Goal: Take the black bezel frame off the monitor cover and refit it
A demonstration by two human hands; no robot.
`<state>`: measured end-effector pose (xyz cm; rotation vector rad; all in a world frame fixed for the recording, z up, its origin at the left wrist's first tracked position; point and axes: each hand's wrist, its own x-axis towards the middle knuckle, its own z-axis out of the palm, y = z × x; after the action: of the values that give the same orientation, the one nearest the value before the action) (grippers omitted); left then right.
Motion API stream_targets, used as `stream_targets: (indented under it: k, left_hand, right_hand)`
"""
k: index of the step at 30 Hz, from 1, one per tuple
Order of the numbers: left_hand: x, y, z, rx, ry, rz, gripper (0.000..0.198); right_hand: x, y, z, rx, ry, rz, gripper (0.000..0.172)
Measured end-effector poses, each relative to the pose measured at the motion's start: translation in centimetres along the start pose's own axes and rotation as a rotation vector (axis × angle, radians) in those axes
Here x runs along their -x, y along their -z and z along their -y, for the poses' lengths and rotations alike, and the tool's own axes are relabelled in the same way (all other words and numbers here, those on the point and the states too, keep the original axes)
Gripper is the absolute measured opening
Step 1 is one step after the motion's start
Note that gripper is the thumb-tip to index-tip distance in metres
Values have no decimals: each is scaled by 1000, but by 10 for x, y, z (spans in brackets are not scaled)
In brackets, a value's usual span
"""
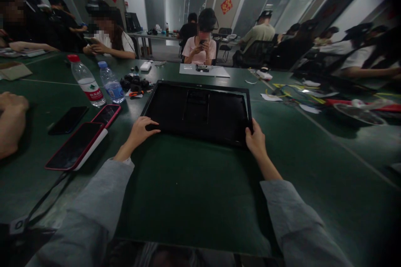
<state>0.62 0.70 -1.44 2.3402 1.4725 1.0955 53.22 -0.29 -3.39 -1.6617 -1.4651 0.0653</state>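
Note:
A flat black monitor housing (197, 110) lies on the green table in front of me, with a raised rim and a darker rectangular section in its middle. My left hand (140, 131) is at its near left corner, thumb and fingers curled about the edge. At the near right corner, my right hand (256, 139) grips the side, its thumb over the rim and the other fingers mostly hidden. The inside of the housing is too dark to make out fully.
Left of me are a red-capped bottle (89, 85), a blue-capped bottle (111, 85), a black phone (69, 120) and a red-edged phone (77, 146). Another person's hand (12, 121) rests farther left. Cables (293, 91) lie right; people sit opposite behind a grey board (184, 71).

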Motion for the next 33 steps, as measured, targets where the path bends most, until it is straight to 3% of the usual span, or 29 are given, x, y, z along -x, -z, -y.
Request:
stream_targets:
  k: [5, 7, 10, 12, 15, 19, 24, 28, 33]
  left_hand:
    - [1, 0, 0, 13, -1, 40, 27]
    - [1, -2, 2, -3, 32, -5, 34]
    - [1, -7, 5, -17, 203, -131, 60]
    - [0, -9, 8, 28, 312, -145, 70]
    - [-1, -10, 12, 112, 376, -108, 66]
    - [-2, -6, 16, 121, 458, -181, 59]
    - [3, 9, 8, -141, 554, -173, 46]
    - [5, 15, -4, -322, 537, -117, 42]
    - [3, 13, -8, -321, 497, -76, 44]
  right_hand:
    - [1, 2, 0, 6, -18, 33, 67]
    - [1, 3, -1, 16, -27, 30, 67]
    - [0, 3, -7, 27, -52, 17, 63]
    - [-1, 2, -11, 14, -76, 19, 61]
    - [-1, 0, -16, -11, -79, 24, 59]
    - [-3, -1, -19, -6, -60, 21, 59]
    - [-7, 3, -19, -23, -37, 102, 61]
    - [-7, 7, -7, 178, -18, 98, 60]
    - [-6, 12, 10, 390, -14, 126, 62]
